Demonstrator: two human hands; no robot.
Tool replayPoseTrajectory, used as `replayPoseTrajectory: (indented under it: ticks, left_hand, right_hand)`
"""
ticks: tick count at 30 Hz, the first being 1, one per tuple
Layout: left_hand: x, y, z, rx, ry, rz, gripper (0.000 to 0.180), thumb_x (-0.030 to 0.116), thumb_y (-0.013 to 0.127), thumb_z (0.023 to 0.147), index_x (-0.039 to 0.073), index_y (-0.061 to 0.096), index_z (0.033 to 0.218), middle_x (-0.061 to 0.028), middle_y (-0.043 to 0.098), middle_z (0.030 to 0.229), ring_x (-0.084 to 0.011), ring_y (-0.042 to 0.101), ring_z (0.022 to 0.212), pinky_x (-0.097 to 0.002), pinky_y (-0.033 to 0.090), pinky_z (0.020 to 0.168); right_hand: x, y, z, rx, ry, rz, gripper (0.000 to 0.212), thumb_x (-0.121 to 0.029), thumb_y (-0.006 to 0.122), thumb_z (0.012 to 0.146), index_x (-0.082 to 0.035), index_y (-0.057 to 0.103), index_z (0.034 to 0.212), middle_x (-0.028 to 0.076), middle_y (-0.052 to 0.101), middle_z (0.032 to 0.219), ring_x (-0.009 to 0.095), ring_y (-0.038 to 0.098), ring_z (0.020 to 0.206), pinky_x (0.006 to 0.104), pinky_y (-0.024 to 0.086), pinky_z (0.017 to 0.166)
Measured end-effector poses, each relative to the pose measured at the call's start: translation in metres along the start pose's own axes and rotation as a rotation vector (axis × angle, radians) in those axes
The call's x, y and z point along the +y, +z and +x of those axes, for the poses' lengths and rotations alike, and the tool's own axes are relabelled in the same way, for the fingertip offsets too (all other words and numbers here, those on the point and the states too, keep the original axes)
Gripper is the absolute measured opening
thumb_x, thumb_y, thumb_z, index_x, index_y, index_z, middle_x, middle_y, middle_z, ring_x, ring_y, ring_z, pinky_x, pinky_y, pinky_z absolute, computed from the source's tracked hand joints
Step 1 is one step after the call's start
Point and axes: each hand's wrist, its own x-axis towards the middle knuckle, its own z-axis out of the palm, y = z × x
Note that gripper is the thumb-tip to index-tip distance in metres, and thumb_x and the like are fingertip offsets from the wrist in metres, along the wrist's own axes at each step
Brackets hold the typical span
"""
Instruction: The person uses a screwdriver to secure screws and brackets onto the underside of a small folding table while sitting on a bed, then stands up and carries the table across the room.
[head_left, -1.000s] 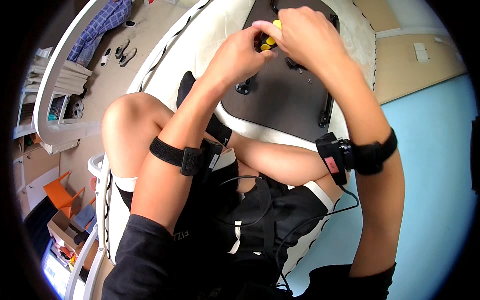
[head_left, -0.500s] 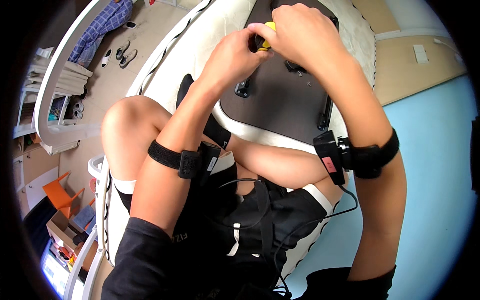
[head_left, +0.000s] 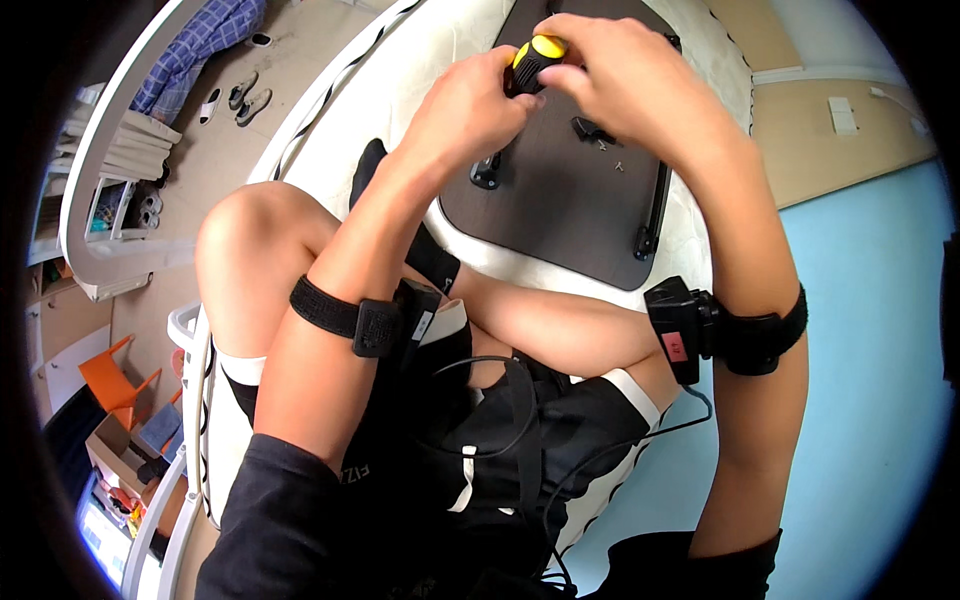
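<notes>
The fingers (head_left: 566, 80) of the right hand (head_left: 640, 90) are clamped on the rounded yellow end of a yellow-and-black handle (head_left: 533, 65), the thumb on its near side and the forefinger curled over its far side. The handle is tilted above the far left part of a dark brown board (head_left: 565, 225). The left hand (head_left: 468, 105), over the board's left edge, is curled with its fingertips against the lower part of the handle; whether they grip it or something beneath I cannot tell, since the handle's lower end is hidden between the hands. On the board, just beyond its middle, lies a small black part (head_left: 592, 130), with a few tiny metal pieces (head_left: 619, 167) near it, probably screws, though they are too small to be sure. A black bracket (head_left: 485, 173) stands at the board's left edge, and a long black bar (head_left: 654, 215) runs along its right edge. Under the board spreads a cream mattress (head_left: 440, 35). On the near side of the board are the person's crossed legs (head_left: 550, 322), and each forearm wears a black strap (head_left: 326, 307) with a boxy device. A light blue surface (head_left: 850, 350) lies to the board's right, and well off to its left is an orange chair (head_left: 117, 378).
</notes>
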Motion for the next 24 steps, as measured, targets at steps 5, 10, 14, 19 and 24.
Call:
replayPoseTrajectory:
  ticks: [5, 10, 14, 19, 24]
  left_hand:
    - [0.001, 0.004, -0.002, 0.071, 0.006, -0.023, 0.029, 0.019, 0.068, 0.080, 0.001, 0.063, 0.102, -0.0200, 0.068, 0.086, -0.0347, 0.066, 0.082, -0.0399, 0.051, 0.076]
    - [0.004, 0.006, -0.001, 0.023, -0.008, 0.043, 0.033, 0.021, 0.070, 0.081, 0.000, 0.062, 0.106, -0.0210, 0.068, 0.092, -0.0362, 0.066, 0.088, -0.0410, 0.051, 0.080]
    - [0.000, 0.001, -0.001, -0.046, -0.013, 0.081, 0.034, 0.025, 0.070, 0.084, -0.002, 0.062, 0.104, -0.0138, 0.065, 0.079, -0.0206, 0.061, 0.072, -0.0347, 0.049, 0.072]
    - [0.003, 0.007, -0.005, 0.070, 0.071, 0.084, 0.035, 0.024, 0.072, 0.081, -0.001, 0.063, 0.103, -0.0149, 0.067, 0.080, -0.0245, 0.062, 0.071, -0.0367, 0.050, 0.071]
    - [0.007, 0.004, -0.005, -0.009, 0.022, 0.165, 0.034, 0.024, 0.074, 0.081, -0.001, 0.065, 0.102, -0.0156, 0.066, 0.079, -0.0246, 0.061, 0.068, -0.0360, 0.050, 0.068]
  right_hand:
    - [-0.001, 0.004, 0.006, 0.005, -0.014, -0.006, 0.043, -0.044, 0.061, 0.088, -0.001, 0.066, 0.085, 0.020, 0.063, 0.070, 0.039, 0.063, 0.070, 0.0447, 0.049, 0.065]
    - [-0.005, -0.007, 0.010, -0.164, 0.149, -0.170, 0.042, -0.044, 0.062, 0.088, -0.003, 0.069, 0.089, 0.021, 0.067, 0.078, 0.038, 0.065, 0.078, 0.0413, 0.053, 0.073]
    - [0.006, 0.004, 0.006, 0.142, -0.220, 0.021, 0.038, -0.039, 0.063, 0.089, -0.002, 0.070, 0.085, 0.021, 0.066, 0.073, 0.038, 0.065, 0.073, 0.0432, 0.053, 0.070]
    - [0.007, 0.004, 0.008, 0.006, -0.073, -0.165, 0.037, -0.036, 0.064, 0.090, 0.000, 0.067, 0.082, 0.020, 0.065, 0.072, 0.038, 0.065, 0.073, 0.0437, 0.053, 0.072]
    - [0.003, 0.008, 0.005, -0.083, 0.065, -0.193, 0.037, -0.037, 0.063, 0.091, -0.001, 0.065, 0.086, 0.019, 0.066, 0.076, 0.037, 0.065, 0.076, 0.0425, 0.052, 0.073]
